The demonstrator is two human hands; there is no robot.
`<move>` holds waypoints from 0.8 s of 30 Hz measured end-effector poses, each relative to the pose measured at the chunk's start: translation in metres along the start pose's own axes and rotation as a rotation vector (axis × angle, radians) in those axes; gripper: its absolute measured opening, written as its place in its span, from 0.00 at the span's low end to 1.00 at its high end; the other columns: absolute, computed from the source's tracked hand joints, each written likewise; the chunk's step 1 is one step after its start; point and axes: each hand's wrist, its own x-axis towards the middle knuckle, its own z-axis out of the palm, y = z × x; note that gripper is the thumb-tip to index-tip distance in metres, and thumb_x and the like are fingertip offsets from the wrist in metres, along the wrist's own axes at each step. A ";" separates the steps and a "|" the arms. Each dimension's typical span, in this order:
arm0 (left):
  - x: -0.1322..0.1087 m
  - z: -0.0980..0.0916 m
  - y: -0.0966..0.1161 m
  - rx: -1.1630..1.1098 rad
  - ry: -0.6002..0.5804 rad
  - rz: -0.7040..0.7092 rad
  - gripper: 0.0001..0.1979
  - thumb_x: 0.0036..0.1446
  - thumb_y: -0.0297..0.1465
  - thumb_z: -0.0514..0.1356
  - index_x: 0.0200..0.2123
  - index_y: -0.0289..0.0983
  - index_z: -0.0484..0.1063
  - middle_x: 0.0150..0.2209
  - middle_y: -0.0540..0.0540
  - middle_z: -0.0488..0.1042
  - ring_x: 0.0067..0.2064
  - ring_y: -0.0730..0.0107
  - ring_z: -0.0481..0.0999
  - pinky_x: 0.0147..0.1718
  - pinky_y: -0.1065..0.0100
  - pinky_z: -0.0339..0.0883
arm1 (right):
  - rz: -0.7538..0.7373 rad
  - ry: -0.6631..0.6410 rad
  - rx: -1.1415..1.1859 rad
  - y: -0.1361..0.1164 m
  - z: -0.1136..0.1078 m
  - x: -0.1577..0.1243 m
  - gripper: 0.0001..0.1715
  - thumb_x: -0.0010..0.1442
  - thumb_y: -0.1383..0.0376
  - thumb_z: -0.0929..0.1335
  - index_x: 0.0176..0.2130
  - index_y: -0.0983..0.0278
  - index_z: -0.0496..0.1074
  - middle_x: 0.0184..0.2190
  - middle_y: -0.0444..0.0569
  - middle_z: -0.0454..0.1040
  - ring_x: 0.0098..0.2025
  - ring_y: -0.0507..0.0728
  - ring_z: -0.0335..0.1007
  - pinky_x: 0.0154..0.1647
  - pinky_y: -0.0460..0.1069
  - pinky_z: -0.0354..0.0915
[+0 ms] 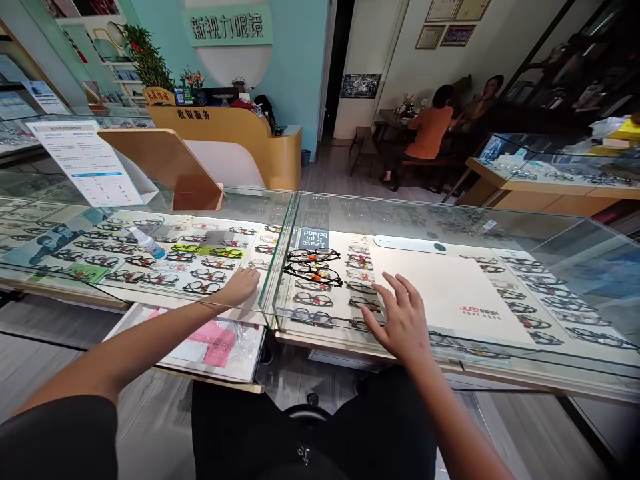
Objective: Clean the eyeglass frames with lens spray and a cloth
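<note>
My left hand (243,287) rests on the glass counter, its fingers curled in with nothing showing in them. Fingers spread, my right hand (403,317) is over the right-hand glass case and holds nothing. Between the hands, two pairs of black-framed glasses with orange tags, a nearer pair (327,275) and a farther pair (327,255), appear to lie on the glass top. A small white and blue bottle (149,243) stands on the glass left of my left hand. Under my left forearm, an open drawer (250,370) holds pink and white papers.
Rows of eyeglasses (555,291) fill the display cases around a white board (430,280). A wooden-framed stand mirror (145,153) and a printed sheet (90,163) stand on the left counter. Farther back are a cash desk (220,137) and two seated people, one in an orange top (431,133).
</note>
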 end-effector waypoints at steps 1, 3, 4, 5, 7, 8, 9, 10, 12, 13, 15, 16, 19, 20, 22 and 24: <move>0.011 0.003 -0.002 0.007 0.030 -0.020 0.18 0.71 0.23 0.47 0.49 0.32 0.76 0.52 0.25 0.78 0.56 0.38 0.73 0.56 0.44 0.63 | -0.001 0.008 0.000 0.000 0.000 0.000 0.29 0.71 0.54 0.69 0.66 0.62 0.70 0.70 0.66 0.68 0.74 0.79 0.59 0.72 0.73 0.63; 0.030 0.008 -0.005 0.016 0.085 -0.058 0.18 0.70 0.23 0.48 0.51 0.33 0.77 0.55 0.25 0.78 0.59 0.37 0.72 0.57 0.43 0.63 | -0.001 0.021 0.002 0.001 0.001 0.000 0.29 0.71 0.54 0.70 0.66 0.62 0.70 0.69 0.66 0.69 0.74 0.80 0.60 0.71 0.74 0.64; 0.038 0.011 -0.006 0.018 0.111 -0.076 0.18 0.69 0.24 0.49 0.53 0.34 0.76 0.59 0.25 0.77 0.61 0.36 0.70 0.58 0.43 0.63 | -0.001 0.026 0.006 0.001 0.001 0.000 0.29 0.71 0.54 0.70 0.66 0.62 0.70 0.69 0.66 0.69 0.73 0.80 0.61 0.71 0.74 0.64; 0.047 0.013 -0.008 0.019 0.138 -0.091 0.19 0.69 0.24 0.49 0.55 0.34 0.76 0.62 0.25 0.75 0.64 0.36 0.68 0.60 0.42 0.62 | 0.001 0.028 0.012 0.001 0.001 0.000 0.29 0.71 0.54 0.70 0.66 0.61 0.70 0.69 0.66 0.69 0.73 0.80 0.61 0.71 0.74 0.64; 0.061 0.018 -0.011 0.019 0.181 -0.109 0.19 0.70 0.27 0.51 0.59 0.36 0.74 0.71 0.27 0.68 0.72 0.36 0.62 0.66 0.42 0.58 | 0.004 0.028 0.019 0.001 0.001 0.000 0.29 0.70 0.54 0.70 0.66 0.60 0.70 0.69 0.64 0.70 0.73 0.79 0.62 0.70 0.74 0.65; 0.067 0.020 -0.014 0.019 0.193 -0.108 0.20 0.70 0.29 0.52 0.61 0.36 0.72 0.74 0.28 0.65 0.75 0.37 0.58 0.68 0.42 0.56 | 0.003 0.028 0.020 0.001 0.000 0.000 0.29 0.70 0.55 0.70 0.66 0.60 0.70 0.68 0.64 0.70 0.72 0.79 0.63 0.69 0.74 0.65; 0.073 0.022 -0.017 0.018 0.198 -0.099 0.20 0.70 0.31 0.52 0.62 0.35 0.72 0.76 0.28 0.62 0.77 0.38 0.55 0.70 0.43 0.53 | 0.001 0.029 0.018 0.001 0.000 0.000 0.29 0.70 0.55 0.70 0.65 0.60 0.70 0.68 0.64 0.71 0.72 0.79 0.63 0.69 0.74 0.66; 0.077 0.023 -0.021 0.016 0.195 -0.082 0.20 0.70 0.32 0.53 0.61 0.35 0.71 0.77 0.29 0.60 0.78 0.40 0.54 0.72 0.43 0.51 | -0.003 0.033 0.016 0.001 0.000 0.000 0.28 0.70 0.55 0.70 0.65 0.60 0.70 0.68 0.64 0.71 0.72 0.79 0.64 0.68 0.74 0.67; 0.085 0.024 -0.031 0.014 0.174 -0.037 0.21 0.67 0.34 0.56 0.60 0.35 0.73 0.79 0.29 0.57 0.80 0.41 0.52 0.74 0.45 0.49 | -0.018 0.043 0.010 0.002 0.000 0.000 0.26 0.69 0.56 0.71 0.63 0.61 0.70 0.67 0.65 0.71 0.71 0.79 0.65 0.67 0.73 0.68; 0.088 0.024 -0.036 0.013 0.162 -0.019 0.21 0.65 0.34 0.58 0.59 0.35 0.73 0.79 0.29 0.57 0.80 0.41 0.51 0.75 0.44 0.48 | -0.024 0.046 0.007 0.002 0.000 0.000 0.26 0.69 0.57 0.71 0.62 0.61 0.71 0.67 0.65 0.72 0.71 0.79 0.65 0.66 0.73 0.68; 0.094 0.023 -0.046 0.009 0.137 0.002 0.21 0.60 0.34 0.61 0.56 0.36 0.75 0.79 0.30 0.58 0.80 0.39 0.51 0.75 0.41 0.48 | -0.029 0.049 0.005 0.002 0.000 -0.001 0.26 0.68 0.57 0.71 0.62 0.61 0.70 0.66 0.64 0.72 0.70 0.79 0.66 0.65 0.73 0.69; 0.097 0.022 -0.050 0.007 0.126 0.008 0.21 0.59 0.34 0.62 0.54 0.36 0.77 0.78 0.31 0.59 0.80 0.37 0.52 0.75 0.39 0.48 | -0.028 0.048 0.005 0.002 0.000 -0.001 0.26 0.68 0.57 0.71 0.62 0.60 0.71 0.66 0.64 0.73 0.70 0.79 0.66 0.65 0.73 0.69; 0.107 0.022 -0.058 0.001 0.091 0.022 0.17 0.58 0.37 0.62 0.48 0.37 0.80 0.78 0.33 0.60 0.78 0.34 0.53 0.74 0.36 0.48 | -0.022 0.046 0.006 0.003 0.000 -0.002 0.26 0.68 0.57 0.72 0.62 0.59 0.71 0.66 0.63 0.74 0.69 0.79 0.67 0.64 0.73 0.70; 0.110 0.022 -0.059 -0.001 0.078 0.027 0.17 0.58 0.38 0.62 0.47 0.37 0.80 0.78 0.33 0.61 0.78 0.34 0.53 0.74 0.36 0.48 | -0.021 0.044 0.007 0.003 0.000 -0.002 0.25 0.67 0.58 0.72 0.61 0.59 0.71 0.65 0.63 0.74 0.69 0.79 0.67 0.63 0.73 0.70; 0.117 0.023 -0.061 -0.010 0.050 0.034 0.16 0.58 0.39 0.62 0.45 0.37 0.81 0.77 0.34 0.63 0.78 0.35 0.54 0.74 0.36 0.49 | -0.016 0.039 0.011 0.003 -0.001 -0.002 0.25 0.67 0.58 0.72 0.61 0.59 0.71 0.65 0.62 0.74 0.69 0.79 0.68 0.63 0.73 0.70; 0.123 0.025 -0.062 -0.023 0.028 0.039 0.16 0.59 0.39 0.62 0.44 0.38 0.82 0.75 0.35 0.67 0.77 0.36 0.55 0.73 0.37 0.49 | -0.013 0.033 0.013 0.002 -0.002 -0.002 0.26 0.67 0.58 0.72 0.61 0.59 0.71 0.65 0.62 0.75 0.69 0.79 0.68 0.63 0.73 0.71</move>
